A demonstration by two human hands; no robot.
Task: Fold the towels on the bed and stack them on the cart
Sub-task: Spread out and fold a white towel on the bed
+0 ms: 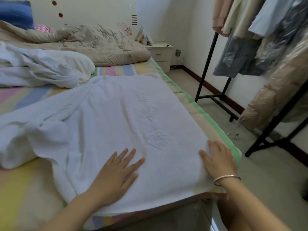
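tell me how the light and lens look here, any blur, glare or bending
Head view: soft, even daylight, only faint shadows under the left hand and right hand; the white towel looks slightly washed out, its embossed pattern barely readable; wide-angle distortion tilts the clothes rack pole; mild sheen on the plastic garment cover; overall slightly soft.

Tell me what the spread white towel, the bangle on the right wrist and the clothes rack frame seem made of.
White towel: likely cotton terry, matte and fuzzy, with a pattern embossed in the pile. Bangle: probably metal, silvery, thin, with a bright sheen. Clothes rack frame: apparently black-coated metal tube, slim straight bars, dull finish.
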